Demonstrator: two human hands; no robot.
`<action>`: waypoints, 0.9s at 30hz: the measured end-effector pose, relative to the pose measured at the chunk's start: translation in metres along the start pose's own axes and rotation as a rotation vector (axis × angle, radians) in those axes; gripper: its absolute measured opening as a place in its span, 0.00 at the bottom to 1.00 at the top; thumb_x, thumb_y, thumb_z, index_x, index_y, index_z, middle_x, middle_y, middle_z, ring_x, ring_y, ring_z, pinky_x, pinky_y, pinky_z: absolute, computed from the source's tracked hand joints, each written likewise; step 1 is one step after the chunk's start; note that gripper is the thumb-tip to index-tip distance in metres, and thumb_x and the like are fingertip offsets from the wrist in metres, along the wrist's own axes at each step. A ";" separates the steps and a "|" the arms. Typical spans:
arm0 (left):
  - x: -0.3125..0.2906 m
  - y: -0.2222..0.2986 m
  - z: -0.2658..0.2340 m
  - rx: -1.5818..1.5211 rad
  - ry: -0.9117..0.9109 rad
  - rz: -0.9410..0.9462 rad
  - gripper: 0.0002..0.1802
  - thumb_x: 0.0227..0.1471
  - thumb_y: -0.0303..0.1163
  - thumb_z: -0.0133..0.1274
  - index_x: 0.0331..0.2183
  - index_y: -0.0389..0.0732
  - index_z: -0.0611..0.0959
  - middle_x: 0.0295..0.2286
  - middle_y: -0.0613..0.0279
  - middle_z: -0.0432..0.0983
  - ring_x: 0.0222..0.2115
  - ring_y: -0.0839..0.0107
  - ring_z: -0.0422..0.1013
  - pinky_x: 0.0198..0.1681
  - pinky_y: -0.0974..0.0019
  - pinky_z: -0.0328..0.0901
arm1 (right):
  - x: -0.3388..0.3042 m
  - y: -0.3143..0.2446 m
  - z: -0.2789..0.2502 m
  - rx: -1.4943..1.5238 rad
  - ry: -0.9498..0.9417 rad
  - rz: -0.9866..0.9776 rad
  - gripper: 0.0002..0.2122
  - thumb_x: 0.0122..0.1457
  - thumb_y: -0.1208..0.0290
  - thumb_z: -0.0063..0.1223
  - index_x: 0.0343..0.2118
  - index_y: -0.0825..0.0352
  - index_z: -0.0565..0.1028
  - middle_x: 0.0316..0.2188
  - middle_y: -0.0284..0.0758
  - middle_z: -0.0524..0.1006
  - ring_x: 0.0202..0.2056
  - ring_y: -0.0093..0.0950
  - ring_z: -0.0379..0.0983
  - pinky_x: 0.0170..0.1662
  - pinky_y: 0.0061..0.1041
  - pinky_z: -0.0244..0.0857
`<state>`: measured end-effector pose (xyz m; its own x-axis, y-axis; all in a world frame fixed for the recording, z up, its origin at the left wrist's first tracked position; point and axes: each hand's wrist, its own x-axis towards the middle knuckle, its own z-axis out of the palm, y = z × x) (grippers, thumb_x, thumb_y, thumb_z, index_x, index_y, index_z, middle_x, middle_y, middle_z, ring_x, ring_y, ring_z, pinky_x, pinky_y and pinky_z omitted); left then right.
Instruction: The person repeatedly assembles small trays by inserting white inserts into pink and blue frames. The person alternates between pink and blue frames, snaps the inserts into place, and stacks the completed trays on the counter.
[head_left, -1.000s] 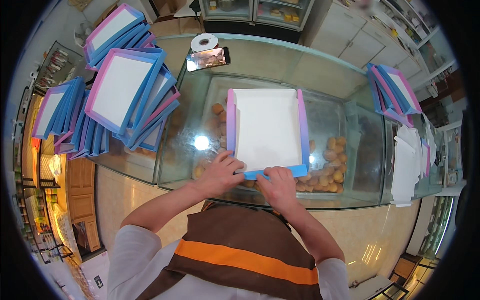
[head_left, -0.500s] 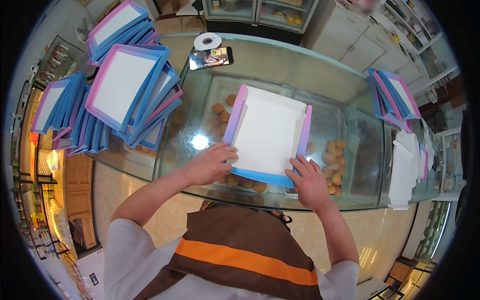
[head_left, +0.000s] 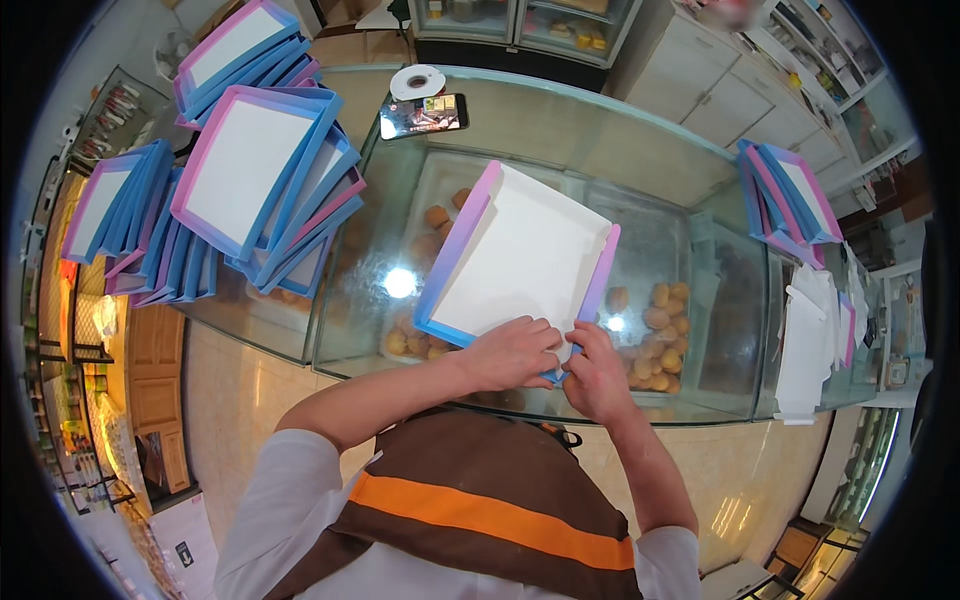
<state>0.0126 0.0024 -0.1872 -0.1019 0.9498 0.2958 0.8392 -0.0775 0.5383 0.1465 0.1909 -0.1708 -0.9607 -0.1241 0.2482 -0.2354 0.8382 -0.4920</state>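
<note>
My left hand and right hand each have a grip clamped on the near right corner of the white box, at the glass counter front edge; side walls stand, this corner unfinished, many folded boxes stacked left

Bright overhead light; glass glare; fisheye-bent edges

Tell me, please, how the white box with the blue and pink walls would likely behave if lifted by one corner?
The folded box is probably light: it looks like thin card. It may flex, since only both hands, left hand and right hand, pinch its near corner. On the glass counter it would likely slide easily.
</note>
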 end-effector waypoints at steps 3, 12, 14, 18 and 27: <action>0.000 0.003 -0.003 0.020 -0.114 0.000 0.14 0.49 0.42 0.65 0.29 0.44 0.82 0.34 0.62 0.74 0.39 0.61 0.73 0.43 0.56 0.70 | -0.001 -0.009 0.003 0.064 0.063 0.117 0.12 0.40 0.84 0.59 0.31 0.67 0.77 0.50 0.44 0.74 0.57 0.50 0.70 0.54 0.45 0.72; -0.011 0.002 -0.002 0.053 -0.070 0.005 0.13 0.51 0.41 0.63 0.26 0.43 0.80 0.27 0.62 0.73 0.30 0.60 0.73 0.35 0.58 0.70 | -0.004 -0.031 0.004 -0.076 0.029 0.011 0.11 0.46 0.76 0.64 0.34 0.64 0.79 0.52 0.43 0.73 0.60 0.50 0.66 0.60 0.52 0.61; -0.011 0.014 -0.014 0.124 0.027 0.012 0.14 0.49 0.42 0.65 0.26 0.43 0.80 0.26 0.62 0.73 0.29 0.60 0.73 0.32 0.59 0.68 | -0.002 -0.033 0.000 -0.062 0.044 0.052 0.10 0.48 0.76 0.64 0.35 0.64 0.78 0.54 0.44 0.72 0.61 0.52 0.65 0.61 0.52 0.60; 0.003 0.034 -0.044 0.220 0.409 -0.123 0.17 0.42 0.38 0.70 0.24 0.42 0.77 0.23 0.62 0.71 0.24 0.61 0.71 0.27 0.61 0.65 | 0.026 -0.063 -0.028 -0.025 0.222 0.037 0.18 0.52 0.75 0.64 0.48 0.67 0.76 0.61 0.46 0.68 0.64 0.52 0.61 0.65 0.51 0.57; -0.013 0.059 -0.094 -1.457 0.942 -0.321 0.16 0.58 0.38 0.54 0.39 0.34 0.77 0.41 0.60 0.75 0.41 0.74 0.70 0.45 0.65 0.65 | 0.018 0.003 -0.060 1.404 0.966 0.558 0.29 0.72 0.51 0.45 0.67 0.67 0.61 0.64 0.44 0.67 0.65 0.36 0.63 0.67 0.39 0.57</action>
<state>0.0133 -0.0434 -0.0851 -0.8385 0.5394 0.0770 -0.3351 -0.6220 0.7077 0.1376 0.2233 -0.1182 -0.6661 0.7414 -0.0812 -0.3767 -0.4284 -0.8213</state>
